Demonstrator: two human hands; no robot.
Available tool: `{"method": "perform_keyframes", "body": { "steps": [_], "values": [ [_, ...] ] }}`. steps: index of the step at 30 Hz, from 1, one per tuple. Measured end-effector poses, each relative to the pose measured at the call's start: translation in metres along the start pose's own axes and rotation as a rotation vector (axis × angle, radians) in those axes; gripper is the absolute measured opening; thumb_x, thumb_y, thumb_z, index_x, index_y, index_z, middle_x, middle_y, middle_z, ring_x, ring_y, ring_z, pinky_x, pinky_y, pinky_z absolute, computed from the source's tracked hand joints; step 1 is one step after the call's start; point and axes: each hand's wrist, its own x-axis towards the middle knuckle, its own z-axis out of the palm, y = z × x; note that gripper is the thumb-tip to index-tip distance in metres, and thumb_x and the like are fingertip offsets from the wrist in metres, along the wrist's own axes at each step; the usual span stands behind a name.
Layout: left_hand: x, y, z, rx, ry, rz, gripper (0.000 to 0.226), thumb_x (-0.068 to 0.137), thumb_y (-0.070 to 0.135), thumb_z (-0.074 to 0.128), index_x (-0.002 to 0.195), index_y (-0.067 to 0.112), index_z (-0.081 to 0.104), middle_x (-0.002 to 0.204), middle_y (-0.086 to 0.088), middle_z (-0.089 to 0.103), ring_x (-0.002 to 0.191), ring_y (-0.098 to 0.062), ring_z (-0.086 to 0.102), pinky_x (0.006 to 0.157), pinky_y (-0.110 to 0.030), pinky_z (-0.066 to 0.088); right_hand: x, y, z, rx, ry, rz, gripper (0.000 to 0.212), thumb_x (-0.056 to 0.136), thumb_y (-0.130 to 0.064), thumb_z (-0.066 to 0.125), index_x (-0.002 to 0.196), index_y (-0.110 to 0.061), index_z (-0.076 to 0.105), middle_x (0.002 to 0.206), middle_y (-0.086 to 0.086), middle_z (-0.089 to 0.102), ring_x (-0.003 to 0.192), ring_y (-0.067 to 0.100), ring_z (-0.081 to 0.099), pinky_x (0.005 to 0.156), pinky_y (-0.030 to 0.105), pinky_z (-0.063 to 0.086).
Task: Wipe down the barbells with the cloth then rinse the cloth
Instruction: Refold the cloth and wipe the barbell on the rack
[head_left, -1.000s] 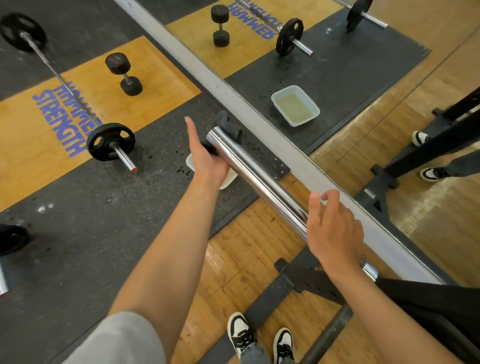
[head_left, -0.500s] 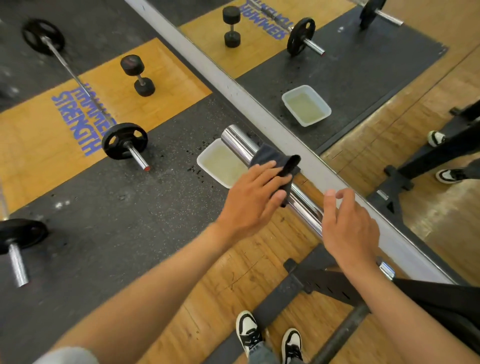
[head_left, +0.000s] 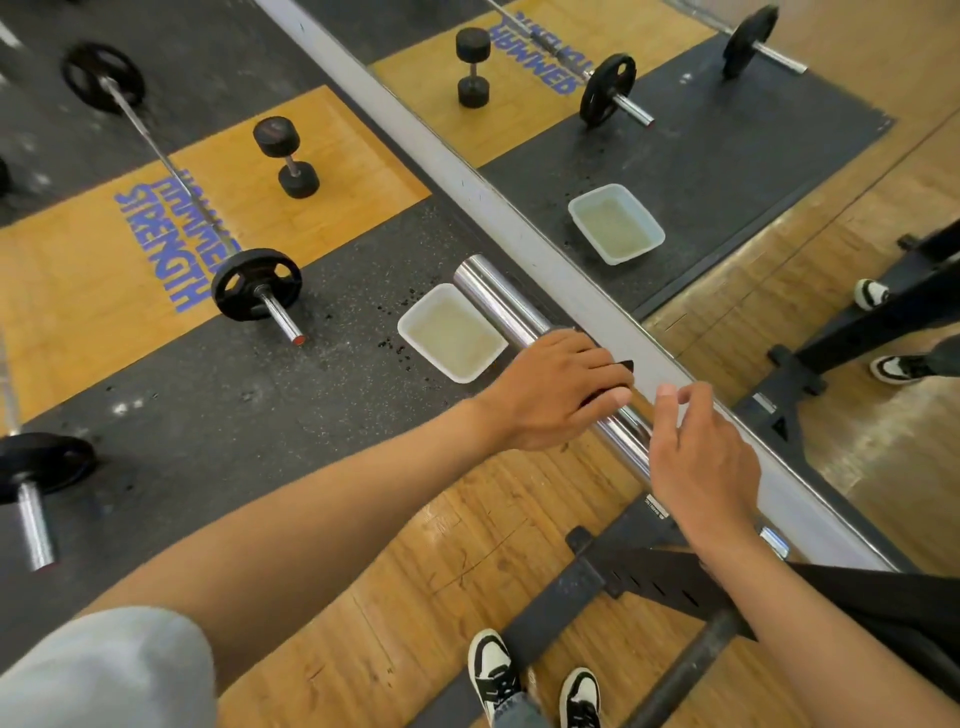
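A chrome barbell sleeve runs diagonally from the upper middle toward the rack at lower right. My left hand wraps over it, gripping a dark cloth against the metal; only a corner of the cloth shows past my fingers. My right hand hovers just above the sleeve nearer the rack, fingers loosely bent, holding nothing. A white tub of cloudy water sits on the black mat directly left of the sleeve's end.
A wall mirror with a grey frame runs right behind the sleeve. A plated barbell and a dumbbell lie on the platform at left. Another plate end is at far left. The black rack base and my shoes are below.
My left hand slid the cloth along the sleeve from its far end toward my right hand. My right hand stayed hovering over the sleeve.
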Motion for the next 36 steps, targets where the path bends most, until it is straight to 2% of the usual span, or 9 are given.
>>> {"method": "perform_keyframes", "body": {
  "steps": [7, 10, 15, 21, 24, 27, 30, 33, 36],
  "values": [
    [-0.006, -0.107, -0.056, 0.160, 0.163, -0.412, 0.060, 0.112, 0.036, 0.014, 0.084, 0.014, 0.062, 0.076, -0.002, 0.059, 0.077, -0.027, 0.056, 0.095, -0.044, 0.043, 0.003, 0.002, 0.000, 0.019, 0.023, -0.009, 0.067, 0.102, -0.069, 0.006, 0.112, -0.020, 0.050, 0.093, 0.002, 0.062, 0.083, 0.023, 0.060, 0.078, 0.052, 0.055],
    [0.006, -0.050, -0.025, 0.063, 0.243, -0.364, 0.054, 0.111, 0.032, 0.022, 0.074, 0.016, 0.058, 0.065, 0.001, 0.050, 0.066, -0.020, 0.048, 0.094, -0.042, 0.042, 0.003, 0.001, -0.001, 0.002, 0.022, -0.027, 0.062, 0.105, -0.063, 0.010, 0.115, -0.018, 0.051, 0.100, 0.006, 0.062, 0.091, 0.026, 0.058, 0.082, 0.053, 0.052],
    [0.004, 0.043, 0.025, 0.007, 0.116, 0.005, 0.047, 0.111, 0.037, 0.023, 0.101, 0.020, 0.066, 0.086, 0.003, 0.060, 0.079, -0.017, 0.049, 0.087, -0.033, 0.038, -0.001, -0.004, -0.004, 0.002, 0.083, 0.003, 0.059, 0.105, -0.057, 0.009, 0.120, -0.016, 0.050, 0.115, 0.014, 0.059, 0.106, 0.033, 0.054, 0.087, 0.049, 0.042],
    [0.007, -0.067, -0.032, 0.252, 0.167, -0.398, 0.050, 0.107, 0.028, 0.026, 0.062, 0.014, 0.045, 0.055, -0.001, 0.044, 0.054, -0.023, 0.041, 0.072, -0.048, 0.047, -0.001, -0.002, -0.005, 0.099, 0.108, 0.049, 0.065, 0.103, -0.061, 0.005, 0.124, -0.019, 0.049, 0.119, 0.011, 0.059, 0.110, 0.029, 0.055, 0.093, 0.051, 0.046],
    [0.022, -0.030, -0.023, 0.249, 0.125, -0.366, 0.054, 0.106, 0.030, 0.026, 0.057, 0.014, 0.041, 0.048, 0.000, 0.036, 0.046, -0.022, 0.035, 0.066, -0.042, 0.048, -0.002, -0.006, -0.006, 0.116, 0.118, 0.062, 0.062, 0.104, -0.059, 0.006, 0.121, -0.018, 0.050, 0.116, 0.010, 0.058, 0.106, 0.028, 0.054, 0.092, 0.052, 0.047],
    [0.028, 0.058, 0.015, 0.229, 0.001, -0.150, 0.049, 0.106, 0.033, 0.031, 0.062, 0.019, 0.047, 0.048, 0.002, 0.042, 0.042, -0.018, 0.031, 0.054, -0.033, 0.037, 0.001, -0.005, -0.014, 0.312, 0.141, 0.085, 0.043, 0.108, -0.045, 0.016, 0.112, -0.018, 0.050, 0.106, 0.005, 0.057, 0.099, 0.024, 0.054, 0.087, 0.045, 0.045],
    [0.032, 0.076, 0.013, 0.175, -0.187, -0.111, 0.057, 0.110, 0.045, 0.017, 0.080, 0.020, 0.059, 0.064, 0.002, 0.058, 0.055, -0.019, 0.049, 0.062, -0.033, 0.039, 0.002, 0.005, -0.045, 0.469, 0.141, 0.134, 0.040, 0.109, -0.039, 0.019, 0.110, -0.015, 0.052, 0.092, -0.002, 0.054, 0.084, 0.015, 0.052, 0.075, 0.038, 0.036],
    [0.049, 0.033, -0.024, 0.343, -0.381, -0.257, 0.053, 0.112, 0.044, 0.020, 0.091, 0.016, 0.060, 0.095, -0.007, 0.068, 0.079, -0.026, 0.061, 0.071, -0.036, 0.038, -0.001, 0.025, -0.072, 0.181, -0.120, 0.166, 0.066, 0.109, -0.052, 0.006, 0.143, -0.017, 0.049, 0.134, 0.012, 0.059, 0.123, 0.031, 0.054, 0.100, 0.048, 0.038],
    [0.061, 0.013, -0.039, 0.588, -0.627, -0.242, 0.048, 0.111, 0.041, 0.025, 0.129, 0.010, 0.058, 0.122, -0.015, 0.063, 0.108, -0.037, 0.060, 0.078, -0.043, 0.041, -0.016, 0.048, -0.069, 0.155, -0.322, 0.292, 0.079, 0.104, -0.060, -0.004, 0.158, -0.016, 0.032, 0.157, 0.017, 0.043, 0.145, 0.038, 0.038, 0.117, 0.054, 0.027]
  ]
}}
